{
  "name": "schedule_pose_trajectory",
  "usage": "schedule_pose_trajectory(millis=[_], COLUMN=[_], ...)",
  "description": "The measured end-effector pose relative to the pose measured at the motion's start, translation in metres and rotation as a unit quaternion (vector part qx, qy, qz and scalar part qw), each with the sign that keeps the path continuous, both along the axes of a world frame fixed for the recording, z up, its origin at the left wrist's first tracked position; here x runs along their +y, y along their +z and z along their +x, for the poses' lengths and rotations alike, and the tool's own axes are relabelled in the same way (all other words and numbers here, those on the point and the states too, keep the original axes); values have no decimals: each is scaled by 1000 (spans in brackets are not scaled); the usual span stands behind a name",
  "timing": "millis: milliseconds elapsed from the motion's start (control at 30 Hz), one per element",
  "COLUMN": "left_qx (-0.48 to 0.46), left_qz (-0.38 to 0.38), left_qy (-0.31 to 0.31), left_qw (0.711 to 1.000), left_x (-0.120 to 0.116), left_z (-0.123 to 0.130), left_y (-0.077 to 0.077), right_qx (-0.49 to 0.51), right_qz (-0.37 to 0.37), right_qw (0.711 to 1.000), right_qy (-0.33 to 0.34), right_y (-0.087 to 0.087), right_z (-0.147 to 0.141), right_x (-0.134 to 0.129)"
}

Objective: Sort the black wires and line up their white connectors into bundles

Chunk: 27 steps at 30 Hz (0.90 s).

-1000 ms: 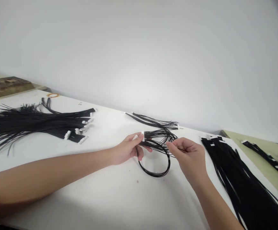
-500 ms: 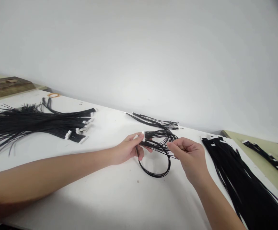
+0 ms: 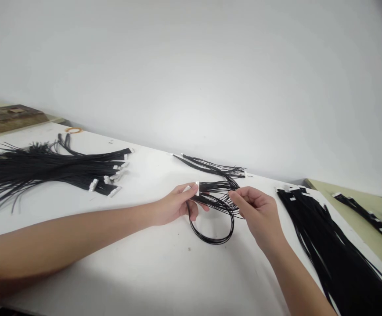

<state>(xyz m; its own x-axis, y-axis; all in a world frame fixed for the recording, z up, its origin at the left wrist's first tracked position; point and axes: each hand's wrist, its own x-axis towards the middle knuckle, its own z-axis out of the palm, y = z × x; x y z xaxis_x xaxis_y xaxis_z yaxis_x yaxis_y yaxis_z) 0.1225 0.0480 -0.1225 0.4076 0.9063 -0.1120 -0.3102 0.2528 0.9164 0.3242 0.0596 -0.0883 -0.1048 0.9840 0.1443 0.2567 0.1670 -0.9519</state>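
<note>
Over the middle of the white table, my left hand (image 3: 179, 202) is closed on a wire harness, its thumb at a white connector (image 3: 197, 188). Black wires (image 3: 214, 186) run from the connector to the right, and one bundle bends down in a loop (image 3: 215, 241). A second white connector piece shows by the left thumb. My right hand (image 3: 257, 204) pinches among these wires with thumb and forefinger; the exact strand is hard to make out. Behind the hands lies another black wire bundle (image 3: 207, 166) with white ends.
A large heap of black wire harnesses (image 3: 55, 169) lies at the left, and another pile (image 3: 336, 245) at the right. An orange ring (image 3: 74, 130) sits near the back edge. More harnesses (image 3: 369, 215) rest on a yellowish surface at far right. The wall (image 3: 191, 79) rises behind the table.
My right hand has shifted slightly to the left along the wires. My left hand keeps its grip on the harness, almost unmoved.
</note>
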Motion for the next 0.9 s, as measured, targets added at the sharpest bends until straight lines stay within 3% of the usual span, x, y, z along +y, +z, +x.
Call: schedule_pose_trajectory(millis=[100,200,267,333,500,900], left_qx=[-5,-3,3,9,19,17], left_qz=[-2,8,14,13,11,11], left_qy=[-1,-14,-27,-36,-48,-59], left_qw=[1000,1000,1000,999,999,998], left_x=[1,0,0,0,0,1], left_z=[0,-1,-1,-1,-2,-2], left_y=[-1,-2,-2,-1,0,-2], right_qx=[-94,-207,-252,-265,-253,-242], right_qz=[143,331,390,405,399,404], right_qw=[985,920,884,871,874,875], right_qy=[5,36,62,81,115,111], right_y=[-6,-16,-21,-25,-28,-29], right_z=[2,3,3,3,2,-1], right_x=[1,3,4,6,7,5])
